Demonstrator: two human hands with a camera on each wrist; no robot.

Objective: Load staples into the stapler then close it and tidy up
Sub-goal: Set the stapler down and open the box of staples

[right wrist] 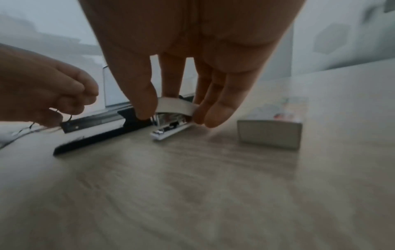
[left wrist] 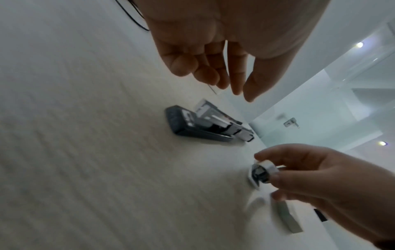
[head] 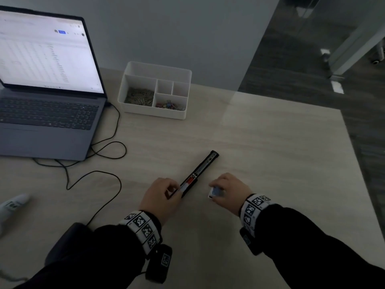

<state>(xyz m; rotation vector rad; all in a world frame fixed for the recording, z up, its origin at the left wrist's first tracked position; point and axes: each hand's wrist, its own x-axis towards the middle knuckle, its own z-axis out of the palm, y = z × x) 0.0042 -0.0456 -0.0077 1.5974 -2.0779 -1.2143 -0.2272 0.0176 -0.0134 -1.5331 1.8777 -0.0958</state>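
Right hand point(right wrist: 192, 71) pinches a small staple box point(right wrist: 171, 116), while left hand point(head: 161, 195) grips the opened stapler point(head: 200, 172).

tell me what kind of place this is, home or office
Probably an office desk: an open laptop showing a spreadsheet, a white organiser holding paper clips, and glass partitions beside the table.
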